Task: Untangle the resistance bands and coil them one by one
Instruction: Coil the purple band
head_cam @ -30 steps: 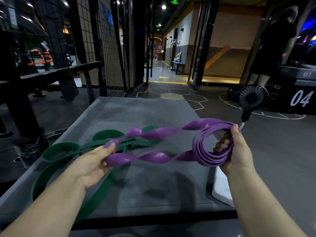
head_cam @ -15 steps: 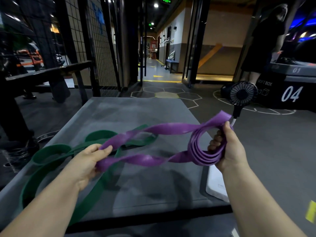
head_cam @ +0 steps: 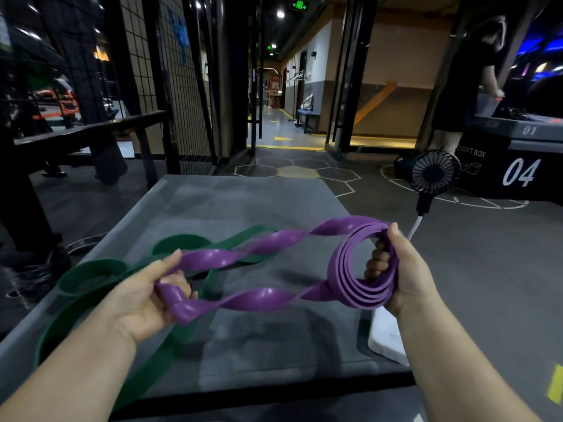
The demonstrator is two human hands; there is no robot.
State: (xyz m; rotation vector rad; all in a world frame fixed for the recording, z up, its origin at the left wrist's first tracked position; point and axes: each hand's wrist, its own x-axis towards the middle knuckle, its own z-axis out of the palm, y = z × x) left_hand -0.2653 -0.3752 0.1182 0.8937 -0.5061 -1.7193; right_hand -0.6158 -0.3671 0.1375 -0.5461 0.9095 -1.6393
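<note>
Hands (head_cam: 143, 300) (head_cam: 406, 275) gripping glossy purple band (head_cam: 262, 300), twisted, half-coiled

One wide-angle view from the person's head faces forward and down. The left hand (head_cam: 143, 296) and right hand (head_cam: 409, 274) sit near the lens, over the counter (head_cam: 243, 202). A corridor (head_cam: 274, 123) recedes straight ahead.

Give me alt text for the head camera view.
The right hand grips the coiled end of a flat purple rubber resistance band; the left hand holds its twisted loop. A flat green rubber band lies on the grey table.
</note>
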